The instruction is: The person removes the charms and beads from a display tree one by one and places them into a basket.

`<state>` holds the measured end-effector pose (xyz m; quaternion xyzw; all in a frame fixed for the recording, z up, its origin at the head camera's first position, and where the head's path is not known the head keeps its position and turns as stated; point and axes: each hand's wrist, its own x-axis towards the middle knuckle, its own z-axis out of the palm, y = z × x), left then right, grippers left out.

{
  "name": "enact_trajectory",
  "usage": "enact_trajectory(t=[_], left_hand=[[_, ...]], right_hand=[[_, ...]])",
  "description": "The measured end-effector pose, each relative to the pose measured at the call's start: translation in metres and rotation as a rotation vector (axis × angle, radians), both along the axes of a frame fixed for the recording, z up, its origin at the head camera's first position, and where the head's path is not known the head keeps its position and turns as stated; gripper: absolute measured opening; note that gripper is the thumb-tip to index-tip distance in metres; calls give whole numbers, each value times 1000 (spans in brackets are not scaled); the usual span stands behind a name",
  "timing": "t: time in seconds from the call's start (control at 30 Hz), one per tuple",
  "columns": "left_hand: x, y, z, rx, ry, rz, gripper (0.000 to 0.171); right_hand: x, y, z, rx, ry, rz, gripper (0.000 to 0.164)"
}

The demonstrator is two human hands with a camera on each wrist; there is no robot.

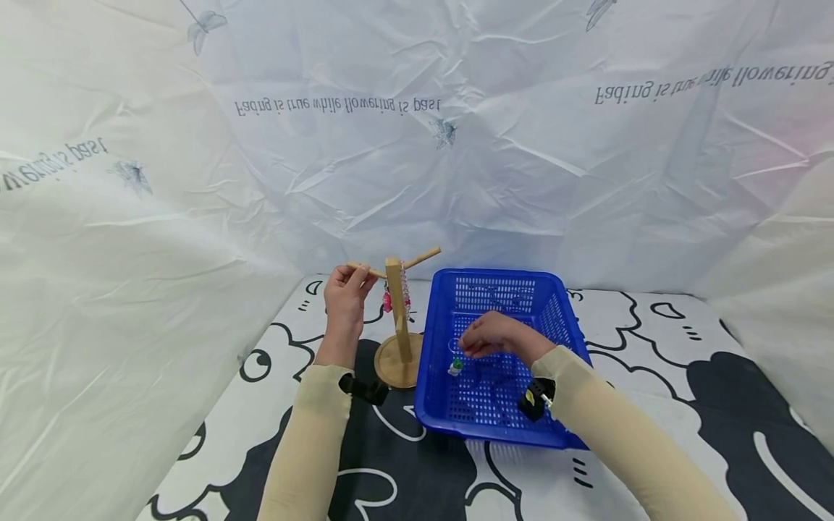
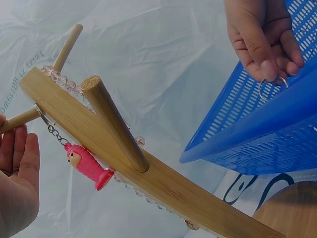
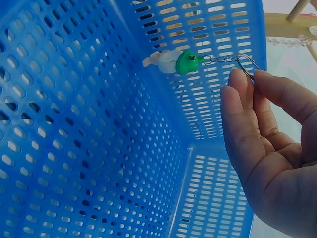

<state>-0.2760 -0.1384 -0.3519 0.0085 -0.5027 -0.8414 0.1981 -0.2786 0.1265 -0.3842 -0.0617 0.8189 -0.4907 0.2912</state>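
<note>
My left hand point(image 1: 345, 304) pinches one peg of a wooden jewelry stand point(image 1: 396, 304), which has a round base. On that same peg, near the post, a pink keychain point(image 2: 89, 166) hangs by its ring. A strand of clear pink beads point(image 2: 77, 89) loops over another peg behind the post. Over the blue basket, the thumb and fingertips of my right hand point(image 1: 498, 334) pinch the metal ring of a second keychain point(image 3: 185, 62). Its green-topped, whitish figure dangles from a short chain, with the basket wall behind it in the right wrist view.
The blue plastic basket point(image 1: 498, 273) with slotted walls stands just right of the stand's base. A cloth point(image 1: 651, 376) with black-and-white cartoon print covers the table. Pale printed sheeting point(image 1: 417, 174) encloses the back and sides.
</note>
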Motion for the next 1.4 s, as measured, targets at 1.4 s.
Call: enact_trajectory(t=[1.4], left_hand=[[-2,-1,-1,11,7,-7,20]], right_hand=[[-22,18,-20,44,-25,-154,31]])
